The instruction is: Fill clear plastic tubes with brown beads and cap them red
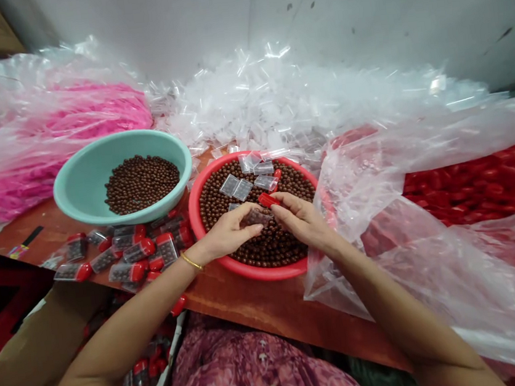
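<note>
Both hands work over a red bowl (201,190) full of small brown balls. My left hand (228,230) is closed round a small clear plastic box (256,216) with brown balls in it. My right hand (298,218) pinches a red cap (267,199) at the top of that box. Several empty clear boxes (242,185) lie on the brown balls at the far side of the bowl.
A teal bowl (80,179) of brown balls stands to the left. Filled boxes with red caps (127,254) are heaped in front of it. A clear bag of red caps (466,188) lies right, a pink-filled bag (68,124) far left, a heap of empty clear boxes (285,106) behind.
</note>
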Tool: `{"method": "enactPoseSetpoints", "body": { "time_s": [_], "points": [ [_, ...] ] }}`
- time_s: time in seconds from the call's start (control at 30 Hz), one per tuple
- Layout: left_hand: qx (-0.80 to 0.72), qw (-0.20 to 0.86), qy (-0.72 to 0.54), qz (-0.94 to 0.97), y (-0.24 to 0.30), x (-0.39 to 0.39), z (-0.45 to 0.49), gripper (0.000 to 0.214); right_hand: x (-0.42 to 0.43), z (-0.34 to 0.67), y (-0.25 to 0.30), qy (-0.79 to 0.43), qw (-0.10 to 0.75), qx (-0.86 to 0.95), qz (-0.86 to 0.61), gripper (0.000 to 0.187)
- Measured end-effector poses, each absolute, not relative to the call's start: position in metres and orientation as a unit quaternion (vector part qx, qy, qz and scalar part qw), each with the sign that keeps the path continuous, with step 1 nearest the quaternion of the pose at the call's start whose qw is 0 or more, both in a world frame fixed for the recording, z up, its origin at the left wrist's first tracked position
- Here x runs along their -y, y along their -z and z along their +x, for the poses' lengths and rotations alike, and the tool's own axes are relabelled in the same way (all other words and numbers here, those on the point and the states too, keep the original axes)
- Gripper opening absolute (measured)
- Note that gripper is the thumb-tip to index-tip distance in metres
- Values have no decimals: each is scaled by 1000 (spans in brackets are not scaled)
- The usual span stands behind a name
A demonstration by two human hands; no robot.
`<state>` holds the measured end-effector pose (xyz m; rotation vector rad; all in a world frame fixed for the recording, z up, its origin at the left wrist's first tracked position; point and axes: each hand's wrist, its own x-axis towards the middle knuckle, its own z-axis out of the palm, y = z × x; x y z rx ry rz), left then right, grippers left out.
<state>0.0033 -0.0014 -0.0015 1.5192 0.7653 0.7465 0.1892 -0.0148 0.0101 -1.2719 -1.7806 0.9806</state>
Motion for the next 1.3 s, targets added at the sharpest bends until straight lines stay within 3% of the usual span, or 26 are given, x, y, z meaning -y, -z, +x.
{"method": "enactPoseSetpoints", "body": {
  "time_s": [0.13,0.37,0.77,0.93,1.13,1.23,1.3],
  "points": [
    [-345,614,-318,635,6,1,4,21,15,179,-13,-466,407,597,-510,27],
    [-308,713,-314,547,2,1,1,35,9,179,-17,-592,406,512,-471,30],
    [-300,690,-305,583,4,1,0,28,11,176,-12,-594,412,501,-475,28],
    [-319,660,-266,626,3,2,-1,21,9,174,-21,-631,340,498,-487,28],
    [-345,575,-263,694,3,3,-1,12,1,181,-20,-451,274,657,-538,22],
    [-332,608,-288,661,3,3,0,15,-4,189,-13,-291,278,714,-573,18],
    [-322,636,-308,630,3,3,1,19,-5,193,-11,-265,296,710,-581,21]
  ]
}}
